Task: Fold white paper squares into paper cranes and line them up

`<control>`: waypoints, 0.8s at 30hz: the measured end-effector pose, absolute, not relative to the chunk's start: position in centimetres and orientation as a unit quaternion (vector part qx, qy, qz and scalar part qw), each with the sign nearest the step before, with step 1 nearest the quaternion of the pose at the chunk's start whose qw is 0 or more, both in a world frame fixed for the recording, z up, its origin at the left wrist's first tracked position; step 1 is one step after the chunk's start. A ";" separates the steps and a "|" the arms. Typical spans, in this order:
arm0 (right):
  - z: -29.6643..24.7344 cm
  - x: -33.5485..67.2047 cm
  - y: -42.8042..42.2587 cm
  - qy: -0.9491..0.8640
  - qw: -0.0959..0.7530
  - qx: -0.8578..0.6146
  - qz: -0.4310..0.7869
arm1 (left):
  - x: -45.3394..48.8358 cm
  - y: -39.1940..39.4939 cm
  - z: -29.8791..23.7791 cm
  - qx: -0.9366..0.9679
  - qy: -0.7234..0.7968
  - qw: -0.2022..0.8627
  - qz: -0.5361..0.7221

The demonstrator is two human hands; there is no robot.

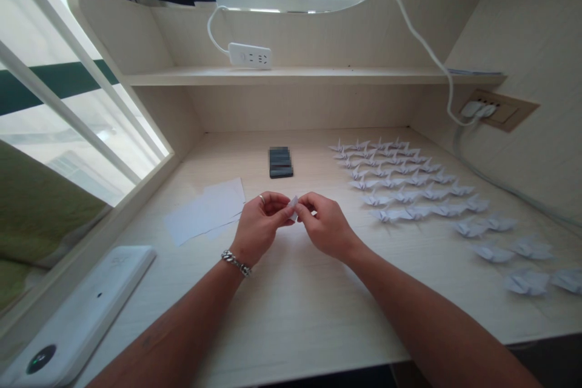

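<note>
A small folded piece of white paper (294, 201) is pinched between my two hands, a little above the desk. My left hand (261, 221), with a ring and a chain bracelet at the wrist, grips the paper's left side between thumb and fingers. From the right, my right hand (325, 224) closes its thumb and forefinger on the other side. Fingers cover most of the paper, so its exact folded shape is hard to make out. Sheets of white paper (204, 215) lie flat just left of my left hand. Rows of folded paper cranes (409, 182) stand to the right.
A dark phone-like object (280, 162), partly pixelated, lies beyond my hands. A long white device (86, 315) sits at the left edge. On the shelf (318, 76) rests a power strip (250, 56). A white cable (427, 48) runs down to the wall socket (504, 110).
</note>
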State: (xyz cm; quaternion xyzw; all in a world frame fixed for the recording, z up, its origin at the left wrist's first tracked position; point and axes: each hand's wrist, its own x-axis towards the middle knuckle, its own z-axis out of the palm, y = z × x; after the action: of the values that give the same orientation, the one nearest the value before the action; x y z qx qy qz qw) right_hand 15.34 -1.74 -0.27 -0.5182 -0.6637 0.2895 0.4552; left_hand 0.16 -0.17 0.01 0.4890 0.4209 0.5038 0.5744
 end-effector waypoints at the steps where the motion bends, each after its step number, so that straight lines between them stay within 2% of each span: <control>1: -0.4 15.4 -1.7 -0.653 0.466 -0.513 0.306 | 0.1 -0.1 0.0 0.488 0.421 0.573 0.506; 6: -0.4 15.7 -1.0 -0.562 0.503 -0.445 0.483 | -0.2 0.1 0.3 0.490 0.423 0.576 0.500; 13: 0.0 15.9 -0.8 -0.485 0.488 -0.416 0.595 | -0.6 0.2 0.1 0.498 0.398 0.602 0.480; 20: -0.3 15.8 -0.7 -0.493 0.484 -0.423 0.586 | -0.6 0.3 0.0 0.523 0.399 0.594 0.464; 24: -0.5 15.8 -0.8 -0.523 0.499 -0.436 0.536 | -0.6 0.4 0.1 0.576 0.471 0.477 0.468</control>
State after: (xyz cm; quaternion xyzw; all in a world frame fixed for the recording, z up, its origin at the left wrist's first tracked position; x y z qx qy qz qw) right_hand 15.75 -0.79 -0.54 -0.4359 -0.5231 0.5358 0.4992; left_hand -0.65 0.37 0.13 0.5758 0.4711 0.4684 0.4766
